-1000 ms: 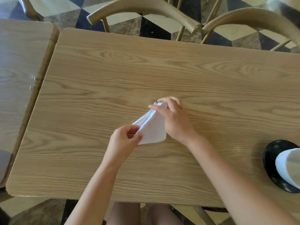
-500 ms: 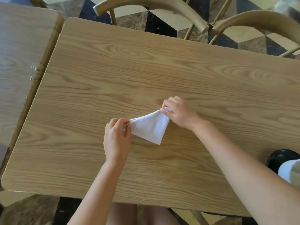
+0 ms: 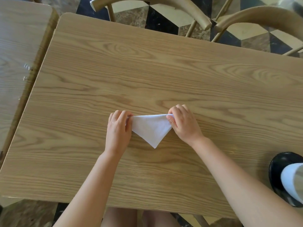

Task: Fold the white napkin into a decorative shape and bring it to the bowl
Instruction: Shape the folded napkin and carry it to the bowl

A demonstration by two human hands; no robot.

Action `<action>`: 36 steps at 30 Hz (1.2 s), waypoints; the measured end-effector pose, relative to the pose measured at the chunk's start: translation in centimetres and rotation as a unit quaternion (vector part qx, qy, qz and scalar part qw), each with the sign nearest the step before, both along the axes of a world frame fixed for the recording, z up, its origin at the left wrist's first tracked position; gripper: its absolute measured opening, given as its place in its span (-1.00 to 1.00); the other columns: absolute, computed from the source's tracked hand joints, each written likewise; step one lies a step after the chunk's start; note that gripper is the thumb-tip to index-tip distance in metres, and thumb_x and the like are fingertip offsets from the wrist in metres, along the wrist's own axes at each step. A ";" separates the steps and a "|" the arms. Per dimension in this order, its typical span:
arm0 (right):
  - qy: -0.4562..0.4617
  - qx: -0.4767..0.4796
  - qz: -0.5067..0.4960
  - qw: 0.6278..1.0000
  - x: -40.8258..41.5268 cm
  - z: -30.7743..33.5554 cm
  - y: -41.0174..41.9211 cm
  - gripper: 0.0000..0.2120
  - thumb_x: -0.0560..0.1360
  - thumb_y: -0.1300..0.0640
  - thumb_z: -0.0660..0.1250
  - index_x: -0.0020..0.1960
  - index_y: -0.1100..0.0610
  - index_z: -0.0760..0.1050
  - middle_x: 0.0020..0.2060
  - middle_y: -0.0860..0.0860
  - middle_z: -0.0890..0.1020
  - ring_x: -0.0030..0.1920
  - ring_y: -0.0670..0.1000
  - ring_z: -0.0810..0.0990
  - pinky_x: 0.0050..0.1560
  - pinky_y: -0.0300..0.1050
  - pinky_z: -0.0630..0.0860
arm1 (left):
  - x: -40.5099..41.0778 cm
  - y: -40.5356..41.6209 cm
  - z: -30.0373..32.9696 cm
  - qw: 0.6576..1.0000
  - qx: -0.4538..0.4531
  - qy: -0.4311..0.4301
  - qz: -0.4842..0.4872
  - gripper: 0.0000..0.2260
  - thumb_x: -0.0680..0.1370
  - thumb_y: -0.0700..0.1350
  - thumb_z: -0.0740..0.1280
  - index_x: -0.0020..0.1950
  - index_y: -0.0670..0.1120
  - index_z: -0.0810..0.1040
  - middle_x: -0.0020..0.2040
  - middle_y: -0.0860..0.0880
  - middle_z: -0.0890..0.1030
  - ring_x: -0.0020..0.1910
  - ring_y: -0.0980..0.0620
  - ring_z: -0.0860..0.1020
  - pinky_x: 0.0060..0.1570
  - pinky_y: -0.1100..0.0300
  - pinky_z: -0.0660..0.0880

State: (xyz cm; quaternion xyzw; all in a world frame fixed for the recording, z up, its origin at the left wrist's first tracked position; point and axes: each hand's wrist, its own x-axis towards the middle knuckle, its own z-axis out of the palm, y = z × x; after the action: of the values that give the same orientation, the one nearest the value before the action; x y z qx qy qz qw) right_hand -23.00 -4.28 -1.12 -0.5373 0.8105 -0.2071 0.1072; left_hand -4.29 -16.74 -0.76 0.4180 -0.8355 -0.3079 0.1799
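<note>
The white napkin (image 3: 150,128) lies folded into a triangle on the wooden table (image 3: 147,71), its long edge level along the far side and its tip pointing toward me. My left hand (image 3: 118,130) pinches the triangle's left corner. My right hand (image 3: 183,123) pinches its right corner, so the top edge is held taut between them. A black bowl (image 3: 278,171) sits at the table's right edge, partly cut off, with something white (image 3: 291,179) resting in it.
A second wooden table (image 3: 18,54) butts against the left side. Two curved wooden chair backs (image 3: 147,0) stand beyond the far edge, over a patterned tile floor. My knees show below the near edge.
The napkin went from a tilted, half-lifted fold to a flat triangle with a level top edge. Both hands moved apart to its two corners.
</note>
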 end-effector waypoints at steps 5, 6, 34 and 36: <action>0.021 0.012 -0.014 1.000 0.0 -0.7 -0.5 -0.69 0.54 -0.03 0.04 -0.14 0.17 0.40 -0.26 0.04 0.49 -0.23 0.11 0.39 -0.19 -0.01 0.33 | 0.3 0.6 -0.2 0.999 -0.013 -0.005 0.032 -0.83 0.50 -0.33 0.29 0.03 -0.14 0.58 -0.03 -0.08 0.53 0.00 -0.13 0.45 0.02 0.16 0.34; 0.026 0.012 -0.017 0.999 0.0 -0.8 -0.6 -0.69 0.54 -0.04 0.05 -0.15 0.17 0.40 -0.26 0.04 0.49 -0.23 0.12 0.39 -0.19 -0.02 0.32 | 0.0 0.9 0.1 0.998 -0.036 -0.022 0.054 -0.77 0.48 -0.31 0.27 0.09 -0.13 0.56 0.06 -0.10 0.54 0.09 -0.16 0.46 0.08 0.09 0.35; 0.074 0.140 0.002 0.987 3.3 -1.4 2.7 -0.45 0.52 -0.20 -0.02 0.48 -0.10 0.06 0.52 0.04 0.05 0.50 0.03 -0.03 0.45 0.16 -0.07 | 0.3 2.9 -2.2 0.964 -0.104 -0.220 -0.109 -0.52 0.54 0.14 0.02 0.45 0.04 0.19 0.53 -0.14 0.10 0.50 -0.05 -0.01 0.40 -0.10 -0.09; 0.071 0.143 -0.004 0.987 3.3 -1.3 2.4 -0.44 0.52 -0.20 -0.02 0.49 -0.10 0.04 0.52 0.04 0.03 0.50 0.03 -0.05 0.45 0.16 -0.08 | 0.0 2.9 -1.8 0.961 -0.095 -0.235 -0.115 -0.48 0.54 0.16 -0.03 0.47 0.03 0.19 0.54 -0.12 0.08 0.51 -0.02 -0.07 0.42 -0.09 -0.13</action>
State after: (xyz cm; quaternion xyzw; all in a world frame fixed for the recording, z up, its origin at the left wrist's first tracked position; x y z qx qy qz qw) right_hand -19.66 -1.87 -2.37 -0.5268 0.8394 -0.0510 0.1237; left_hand -4.31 -13.86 -2.53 0.3607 -0.9221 -0.1388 -0.0187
